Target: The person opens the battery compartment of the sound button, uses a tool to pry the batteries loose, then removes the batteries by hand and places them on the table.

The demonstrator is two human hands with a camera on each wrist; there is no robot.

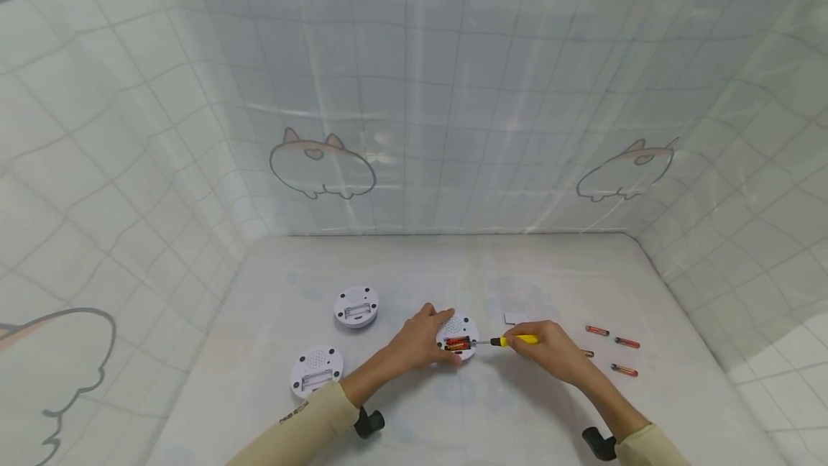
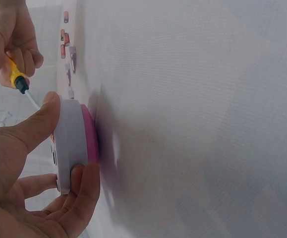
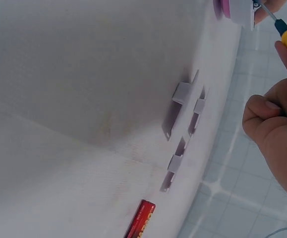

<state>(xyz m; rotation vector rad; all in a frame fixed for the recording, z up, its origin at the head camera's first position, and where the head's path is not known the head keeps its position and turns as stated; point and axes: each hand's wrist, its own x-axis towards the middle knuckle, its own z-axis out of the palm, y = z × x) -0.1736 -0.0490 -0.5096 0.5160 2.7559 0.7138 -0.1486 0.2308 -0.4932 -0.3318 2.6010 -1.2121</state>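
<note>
My left hand [image 1: 419,340] grips a round white device [image 1: 454,323] by its rim, thumb on one side and fingers on the other. Its underside faces up, with small black feet and two red batteries [image 1: 458,343] in its compartment; the left wrist view shows a pink part [image 2: 89,134] on the table side. In my right hand [image 1: 550,351] is a screwdriver with a yellow handle [image 1: 529,339], pinched between thumb and fingers. Its metal shaft [image 1: 482,342] reaches the battery compartment's right end; the exact contact of the tip is too small to tell.
Two more round white devices [image 1: 356,306] [image 1: 316,371] lie at the left, their compartments uncovered. Several loose red batteries [image 1: 627,342] are on the table at the right. Small white covers [image 3: 182,104] lie near my right hand. Patterned curtain walls [image 1: 427,128] enclose the table.
</note>
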